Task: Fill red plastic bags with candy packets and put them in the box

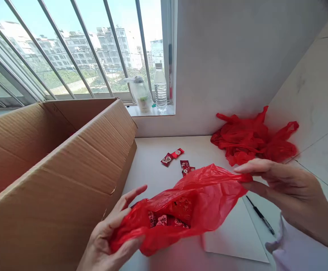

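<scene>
A thin red plastic bag (209, 210) is stretched between my hands with its mouth open toward me. My left hand (110, 233) cups its left side, thumb in front and fingers behind, the index finger sticking out. At the right end, my right hand (276, 184) pinches the bag's edge between thumb and fingers. Inside lie several small wrapped packets (162, 220) with pale printing and a red patterned packet (184, 207). Beyond the bag, on the white table, are small red packets (167, 159), some partly hidden by its rim.
A large open cardboard box (76, 180) fills the left. Crumpled red bags (245, 135) lie against the back right wall. A black pen (261, 216) and white paper (234, 237) are at the right. A water bottle (160, 90) and a bagged cup (142, 96) stand on the windowsill.
</scene>
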`<action>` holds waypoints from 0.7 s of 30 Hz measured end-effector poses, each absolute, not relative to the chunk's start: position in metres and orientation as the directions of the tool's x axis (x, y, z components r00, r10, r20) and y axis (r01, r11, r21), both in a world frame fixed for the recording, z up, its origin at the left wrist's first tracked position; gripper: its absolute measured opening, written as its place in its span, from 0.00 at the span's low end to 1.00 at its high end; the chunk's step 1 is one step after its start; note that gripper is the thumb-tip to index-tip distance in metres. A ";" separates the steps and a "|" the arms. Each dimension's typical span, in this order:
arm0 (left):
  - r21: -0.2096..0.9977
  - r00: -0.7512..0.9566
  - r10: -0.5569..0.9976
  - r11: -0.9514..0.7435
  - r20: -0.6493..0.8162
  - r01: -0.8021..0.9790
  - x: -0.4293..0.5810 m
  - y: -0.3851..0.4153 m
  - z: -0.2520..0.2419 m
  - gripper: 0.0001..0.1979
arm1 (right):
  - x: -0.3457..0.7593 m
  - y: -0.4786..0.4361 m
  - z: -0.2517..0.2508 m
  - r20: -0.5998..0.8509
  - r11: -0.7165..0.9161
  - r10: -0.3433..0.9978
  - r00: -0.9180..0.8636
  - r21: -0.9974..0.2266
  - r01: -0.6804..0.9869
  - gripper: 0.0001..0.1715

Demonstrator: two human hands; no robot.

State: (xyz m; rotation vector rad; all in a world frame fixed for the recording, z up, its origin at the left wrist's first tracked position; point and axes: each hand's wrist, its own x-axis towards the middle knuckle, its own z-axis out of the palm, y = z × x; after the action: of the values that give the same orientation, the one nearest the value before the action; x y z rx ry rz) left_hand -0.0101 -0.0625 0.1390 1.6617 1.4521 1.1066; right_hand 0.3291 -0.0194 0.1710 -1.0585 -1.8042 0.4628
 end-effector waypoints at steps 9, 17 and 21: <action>0.796 -0.088 0.978 0.099 -0.188 -0.597 0.037 -0.005 0.164 0.03 | 0.257 0.030 0.182 0.594 0.590 0.804 -0.027 -0.792 0.160 0.07; 0.860 0.091 0.902 -0.430 0.422 0.274 0.057 0.007 0.149 0.19 | 0.202 0.030 0.210 0.618 0.726 0.633 -0.466 -0.683 0.079 0.08; 0.669 0.222 0.838 -0.535 0.499 0.516 0.053 0.013 0.135 0.07 | 0.198 0.032 0.198 0.572 0.811 0.488 -0.659 -0.577 0.099 0.09</action>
State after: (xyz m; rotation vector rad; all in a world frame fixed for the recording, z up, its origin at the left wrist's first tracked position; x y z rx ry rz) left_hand 0.0529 0.0130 0.1349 2.1414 1.2563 1.2303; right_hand 0.1979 0.0322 0.1978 -0.4294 -2.2339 0.6587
